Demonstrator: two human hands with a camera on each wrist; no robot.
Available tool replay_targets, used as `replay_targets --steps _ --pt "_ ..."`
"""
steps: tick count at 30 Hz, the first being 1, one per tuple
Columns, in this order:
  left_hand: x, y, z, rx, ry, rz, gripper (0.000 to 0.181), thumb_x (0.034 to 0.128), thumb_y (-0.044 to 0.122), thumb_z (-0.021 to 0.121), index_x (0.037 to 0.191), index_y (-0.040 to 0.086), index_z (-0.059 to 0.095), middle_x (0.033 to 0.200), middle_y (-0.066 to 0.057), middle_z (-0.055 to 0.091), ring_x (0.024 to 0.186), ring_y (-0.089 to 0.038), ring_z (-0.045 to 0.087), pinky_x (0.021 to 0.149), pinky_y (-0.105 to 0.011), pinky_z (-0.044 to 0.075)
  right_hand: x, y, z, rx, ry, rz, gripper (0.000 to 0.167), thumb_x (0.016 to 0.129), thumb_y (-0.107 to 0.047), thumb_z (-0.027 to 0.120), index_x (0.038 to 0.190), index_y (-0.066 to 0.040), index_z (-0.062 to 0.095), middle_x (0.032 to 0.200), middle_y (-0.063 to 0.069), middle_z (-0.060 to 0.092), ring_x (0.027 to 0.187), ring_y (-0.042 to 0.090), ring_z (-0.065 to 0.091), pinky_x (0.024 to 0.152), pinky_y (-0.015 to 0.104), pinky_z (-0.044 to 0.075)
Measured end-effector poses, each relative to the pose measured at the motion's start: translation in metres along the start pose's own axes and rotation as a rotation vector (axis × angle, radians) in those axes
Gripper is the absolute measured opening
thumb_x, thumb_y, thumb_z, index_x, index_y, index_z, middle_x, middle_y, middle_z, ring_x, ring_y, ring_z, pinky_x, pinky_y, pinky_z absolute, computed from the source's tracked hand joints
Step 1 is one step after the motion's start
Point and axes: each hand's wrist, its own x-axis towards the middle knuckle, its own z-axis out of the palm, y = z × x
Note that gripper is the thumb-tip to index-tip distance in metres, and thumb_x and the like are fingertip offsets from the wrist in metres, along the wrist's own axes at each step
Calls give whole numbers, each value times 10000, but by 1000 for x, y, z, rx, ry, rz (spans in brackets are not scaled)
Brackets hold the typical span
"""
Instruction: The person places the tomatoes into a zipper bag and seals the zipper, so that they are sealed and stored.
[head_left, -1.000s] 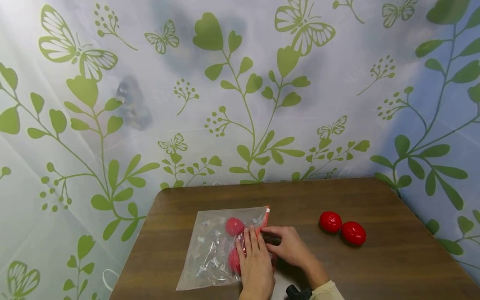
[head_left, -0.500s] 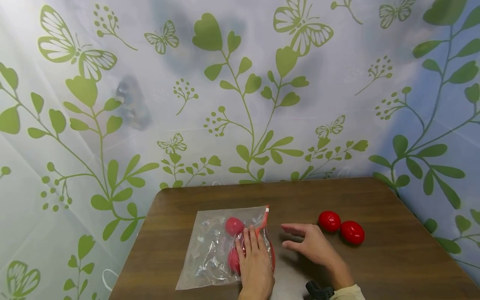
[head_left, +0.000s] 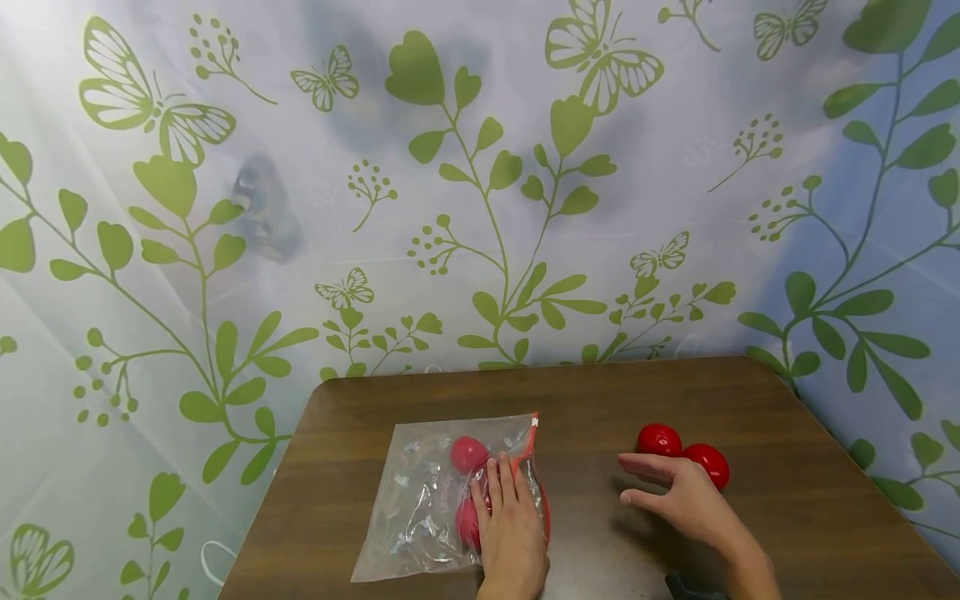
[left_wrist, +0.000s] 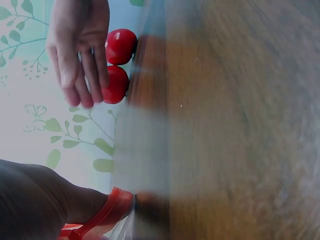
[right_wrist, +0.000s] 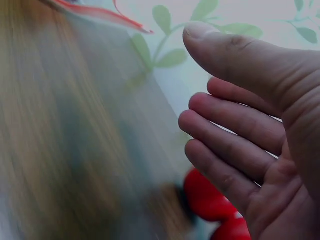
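A clear zip bag (head_left: 408, 500) with a red-orange zip edge (head_left: 532, 437) lies flat on the table. Inside it are red round things, one near the top (head_left: 468, 453) and one lower down (head_left: 467, 523); others are partly covered. My left hand (head_left: 513, 529) rests on the bag's right part, fingers straight. To the right, my right hand (head_left: 686, 500) hovers over the table with nothing in it, thumb apart from the fingers. Just beyond it sit two glossy red tomato-like things, the left one (head_left: 659, 439) and the right one (head_left: 708, 463), partly behind the hand.
The brown wooden table (head_left: 577, 400) has rounded far corners. Behind it hangs a pale curtain (head_left: 315, 208) with green leaves and butterflies. A white cord loop (head_left: 213, 562) shows at the table's left side.
My right hand has left the bag's zip edge and moved right, to the two loose red tomato-like things. The left hand has stayed on the bag.
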Motion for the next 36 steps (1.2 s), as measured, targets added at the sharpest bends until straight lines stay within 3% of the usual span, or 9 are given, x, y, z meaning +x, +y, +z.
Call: replay_targets --steps 5,12,15,30,36 --pt "0 1 1 3 8 4 1180 536 214 1050 1579 12 536 1726 -222 417 1625 -426 370 1306 -671 284 -19 12 -18 1 12 49 588 916 -376 894 1416 -111 736 1395 81 765 1264 265 759 983 339 642" --pt "-2 1 -1 -7 10 -1 1169 552 191 1045 1582 5 524 1726 -225 416 1624 -425 372 1310 -671 275 -45 29 -42 -83 73 103 552 895 -395 912 1372 -154 771 1352 43 789 1167 -69 694 899 198 615" --pt "-3 2 -2 -3 13 -2 1168 553 199 1047 1580 2 528 1723 -227 420 1622 -426 377 1308 -675 278 -53 35 -50 -100 88 113 557 891 -395 916 1363 -136 774 1349 73 788 1134 -146 648 875 173 603" --pt "-7 5 -5 9 -2 -4 1173 551 191 1043 1586 11 520 1727 -225 413 1625 -425 370 1305 -680 279 -70 61 -102 -191 119 204 672 919 -461 882 1437 -65 716 1398 180 746 1009 -195 622 764 176 591" --pt "-8 8 -7 6 -22 -4 1176 552 184 1043 1590 10 517 1734 -222 405 1630 -428 359 1308 -684 271 -72 73 -117 -206 137 188 691 915 -442 889 1437 -29 704 1396 225 734 985 -235 569 737 177 599"
